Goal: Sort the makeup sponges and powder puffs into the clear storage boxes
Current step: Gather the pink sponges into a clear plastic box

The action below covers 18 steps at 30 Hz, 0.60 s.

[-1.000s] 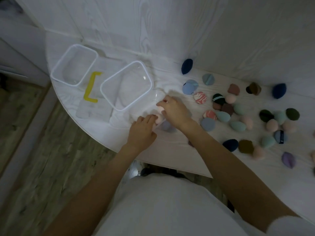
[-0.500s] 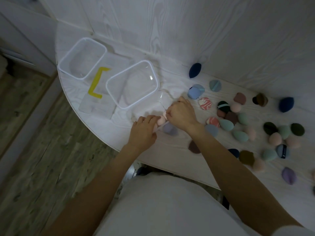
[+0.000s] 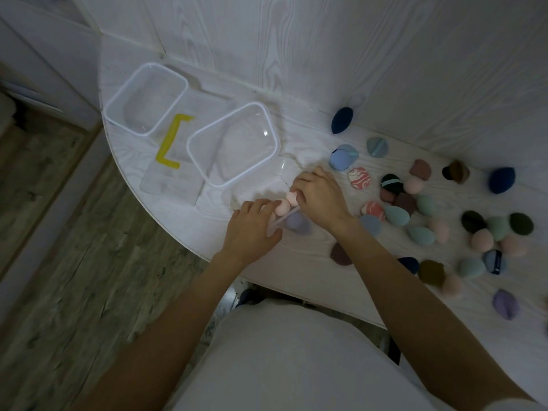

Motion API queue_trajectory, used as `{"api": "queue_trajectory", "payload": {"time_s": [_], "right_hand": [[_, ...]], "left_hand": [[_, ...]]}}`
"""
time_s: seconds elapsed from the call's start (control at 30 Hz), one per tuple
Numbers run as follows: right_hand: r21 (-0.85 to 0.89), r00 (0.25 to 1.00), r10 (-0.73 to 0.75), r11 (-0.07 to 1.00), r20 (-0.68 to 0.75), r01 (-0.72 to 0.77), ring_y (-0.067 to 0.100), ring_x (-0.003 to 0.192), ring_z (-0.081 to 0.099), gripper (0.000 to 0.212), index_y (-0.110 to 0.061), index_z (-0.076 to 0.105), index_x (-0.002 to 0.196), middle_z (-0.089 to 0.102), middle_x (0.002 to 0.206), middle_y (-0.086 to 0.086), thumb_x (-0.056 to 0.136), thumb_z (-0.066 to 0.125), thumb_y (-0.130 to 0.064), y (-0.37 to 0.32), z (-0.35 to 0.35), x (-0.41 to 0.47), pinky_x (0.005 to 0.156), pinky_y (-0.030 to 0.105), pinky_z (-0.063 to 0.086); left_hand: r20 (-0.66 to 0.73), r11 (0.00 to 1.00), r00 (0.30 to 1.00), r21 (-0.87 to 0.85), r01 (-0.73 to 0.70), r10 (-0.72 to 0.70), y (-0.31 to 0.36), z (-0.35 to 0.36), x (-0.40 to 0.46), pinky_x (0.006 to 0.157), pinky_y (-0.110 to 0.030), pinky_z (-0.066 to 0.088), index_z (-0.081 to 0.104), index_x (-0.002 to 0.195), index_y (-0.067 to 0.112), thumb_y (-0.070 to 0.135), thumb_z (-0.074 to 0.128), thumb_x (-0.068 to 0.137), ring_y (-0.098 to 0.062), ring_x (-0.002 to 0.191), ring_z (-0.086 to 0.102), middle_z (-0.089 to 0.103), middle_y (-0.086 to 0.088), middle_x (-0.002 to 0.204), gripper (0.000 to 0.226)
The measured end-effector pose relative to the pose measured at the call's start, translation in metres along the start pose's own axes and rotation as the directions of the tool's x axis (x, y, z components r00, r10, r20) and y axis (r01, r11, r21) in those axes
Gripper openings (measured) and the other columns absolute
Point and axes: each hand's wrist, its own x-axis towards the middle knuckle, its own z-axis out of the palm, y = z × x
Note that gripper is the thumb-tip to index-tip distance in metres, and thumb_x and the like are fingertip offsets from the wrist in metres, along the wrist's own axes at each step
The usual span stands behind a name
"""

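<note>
Two clear storage boxes stand on the white table, the left box [image 3: 154,65] and the right box [image 3: 272,129], both with nothing in them. My left hand [image 3: 252,226] grips a small clear plastic packet [image 3: 283,221] at the table's front edge. A pale pink sponge [image 3: 281,207] sits at its fingertips. My right hand [image 3: 321,197] pinches a second pink sponge [image 3: 292,197] just above it. A lilac sponge [image 3: 297,223] lies under my right palm. Several sponges and puffs [image 3: 421,215] in many colours are scattered to the right.
A yellow handle piece [image 3: 170,143] lies between the boxes on flat clear lids [image 3: 169,185]. The wall panel runs close behind the table. The table's curved edge [image 3: 189,247] drops to a wooden floor on the left. A dark blue sponge [image 3: 341,120] leans on the wall.
My right hand has drawn closer to my left hand, and both pink sponges now show between the fingers. The view has shifted slightly; the boxes have not moved.
</note>
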Motion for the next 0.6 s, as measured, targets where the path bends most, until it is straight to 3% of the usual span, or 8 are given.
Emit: {"api": "queue_trajectory", "payload": {"time_s": [0.1, 0.2, 0.3, 0.37, 0.47, 0.6], "right_hand": [[0.055, 0.999, -0.022, 0.998, -0.024, 0.023, 0.027, 0.09, 0.056, 0.019, -0.01, 0.071, 0.094, 0.069, 0.099, 0.005, 0.083, 0.056, -0.007, -0.001, -0.006, -0.007, 0.078, 0.034, 0.037], [0.169, 0.985, 0.032, 0.986, -0.17, -0.003, 0.025, 0.077, 0.062, 0.019, -0.011, 0.071, 0.089, 0.071, 0.089, 0.005, 0.08, 0.055, -0.009, 0.006, -0.019, -0.031, 0.072, 0.032, 0.044], [0.226, 0.966, 0.147, 0.969, -0.215, -0.098, 0.024, 0.075, 0.063, 0.027, -0.011, 0.07, 0.094, 0.071, 0.088, 0.005, 0.087, 0.046, -0.021, 0.026, -0.036, -0.068, 0.067, 0.037, 0.05], [0.236, 0.941, 0.247, 0.953, -0.233, -0.191, 0.024, 0.078, 0.063, 0.03, -0.011, 0.069, 0.096, 0.07, 0.09, 0.006, 0.091, 0.043, -0.026, 0.048, -0.044, -0.1, 0.067, 0.04, 0.052], [0.25, 0.844, 0.479, 0.871, -0.241, -0.423, 0.025, 0.082, 0.063, 0.02, -0.011, 0.067, 0.103, 0.069, 0.093, 0.007, 0.093, 0.053, -0.022, 0.09, -0.05, -0.157, 0.069, 0.037, 0.051], [0.366, 0.672, 0.734, 0.653, -0.093, -0.663, 0.023, 0.096, 0.058, 0.026, -0.014, 0.059, 0.118, 0.062, 0.111, 0.007, 0.094, 0.054, -0.022, 0.146, -0.049, -0.21, 0.078, 0.026, 0.038]], "left_hand": [[-0.144, 0.998, 0.987, 0.011, -0.064, 0.065, 0.007, -0.009, 0.001, 0.072, -0.036, 0.049, 0.062, 0.114, 0.011, 0.041, 0.051, 0.078, -0.026, 0.09, 0.059, 0.065, -0.006, 0.106, 0.048], [-0.336, 0.978, 0.929, -0.084, -0.194, 0.155, 0.034, -0.026, 0.006, 0.078, -0.025, 0.041, 0.065, 0.107, 0.01, 0.028, 0.054, 0.084, -0.021, 0.087, 0.057, 0.067, -0.003, 0.099, 0.031], [-0.38, 0.931, 0.894, -0.173, -0.321, 0.238, 0.068, -0.029, 0.021, 0.073, -0.024, 0.043, 0.067, 0.104, 0.011, 0.023, 0.056, 0.087, -0.017, 0.081, 0.056, 0.067, -0.001, 0.091, 0.024], [-0.349, 0.898, 0.886, -0.203, -0.389, 0.305, 0.091, -0.02, 0.036, 0.068, -0.024, 0.046, 0.068, 0.102, 0.012, 0.022, 0.057, 0.086, -0.015, 0.076, 0.058, 0.067, 0.0, 0.085, 0.021], [-0.149, 0.869, 0.916, -0.292, -0.4, 0.372, 0.13, 0.004, 0.07, 0.069, -0.019, 0.041, 0.066, 0.103, 0.013, 0.02, 0.058, 0.086, -0.012, 0.079, 0.057, 0.068, -0.002, 0.087, 0.021], [0.032, 0.897, 0.903, -0.142, -0.42, 0.428, 0.173, 0.061, 0.123, 0.077, -0.04, 0.05, 0.067, 0.099, 0.01, 0.032, 0.046, 0.079, -0.031, 0.082, 0.062, 0.068, -0.011, 0.09, 0.036]]}}
